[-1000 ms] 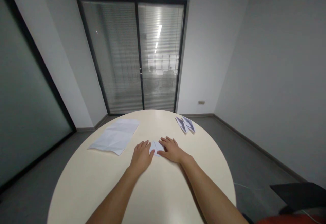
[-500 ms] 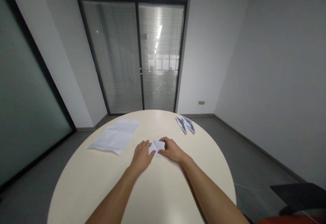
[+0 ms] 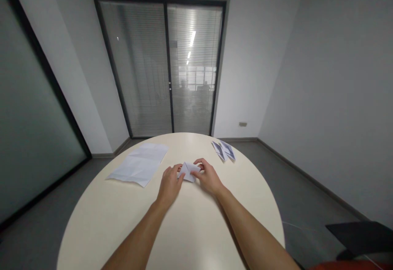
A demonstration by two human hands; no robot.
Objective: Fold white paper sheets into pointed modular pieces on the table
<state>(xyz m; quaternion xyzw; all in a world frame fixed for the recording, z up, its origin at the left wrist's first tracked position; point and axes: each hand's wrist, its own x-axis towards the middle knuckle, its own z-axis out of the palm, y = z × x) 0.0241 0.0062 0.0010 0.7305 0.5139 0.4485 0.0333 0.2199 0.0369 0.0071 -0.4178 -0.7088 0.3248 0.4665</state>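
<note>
Between my two hands is a small folded piece of white paper (image 3: 188, 172) with a slanting crease or flap edge on its face. My left hand (image 3: 170, 183) grips its left side, thumb on the near face and fingers behind. On the right side, my right hand (image 3: 208, 177) pinches the paper between thumb and fingers. The paper looks tilted up from the tabletop; whether its lower edge touches the table I cannot tell. My fingertips behind it are partly hidden.
A large creased white sheet (image 3: 139, 164) lies on the round cream table (image 3: 184, 229) at the left. Toward the back right edge are folded paper pieces (image 3: 223, 151) with dark printed patches. A black chair part (image 3: 362, 235) stands at the lower right.
Both hands have lifted the folded paper slightly and tipped it up. The left fingers, which lay flatter beside it, now curl around its edge. The other papers have stayed put.
</note>
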